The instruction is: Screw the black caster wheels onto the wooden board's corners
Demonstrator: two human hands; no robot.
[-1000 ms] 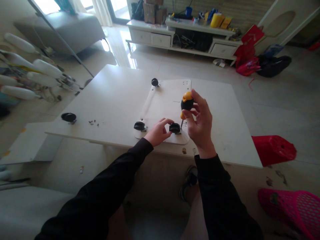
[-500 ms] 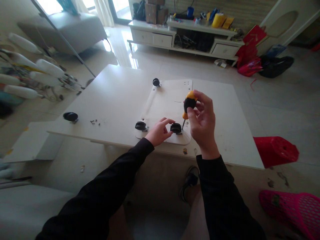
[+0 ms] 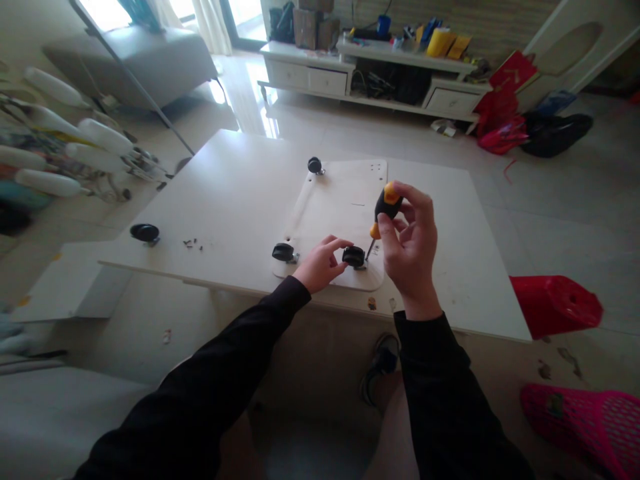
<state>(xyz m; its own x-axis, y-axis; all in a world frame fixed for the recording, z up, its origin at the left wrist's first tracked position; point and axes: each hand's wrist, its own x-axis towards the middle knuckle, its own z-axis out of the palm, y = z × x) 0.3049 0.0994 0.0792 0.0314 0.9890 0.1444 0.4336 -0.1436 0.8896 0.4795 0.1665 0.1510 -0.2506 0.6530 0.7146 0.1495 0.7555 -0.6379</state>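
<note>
My right hand [image 3: 413, 243] is closed around the yellow and black handle of a screwdriver [image 3: 388, 203], whose tip reaches down to the mounting plate of a black caster wheel [image 3: 353, 256]. Thumb and fingers of my left hand [image 3: 323, 263] grip that caster from its left side. It stands at the near right corner of a white board [image 3: 335, 207] with rounded corners. Two more casters, one at the near left [image 3: 283, 252] and one at the far left [image 3: 315, 165], sit on the board. The far right corner shows only small holes.
The board lies on a white table [image 3: 220, 180]. Several small screws [image 3: 193, 244] and a loose caster [image 3: 145, 233] are on its left side. A red bin [image 3: 555, 307] stands past the right edge, with a pink basket [image 3: 583, 427] nearer. A low white cabinet [image 3: 325, 79] is behind.
The screwdriver handle and my right hand have shifted slightly right, the tip staying at the caster plate. My left hand keeps its grip. The whole view has moved a little.
</note>
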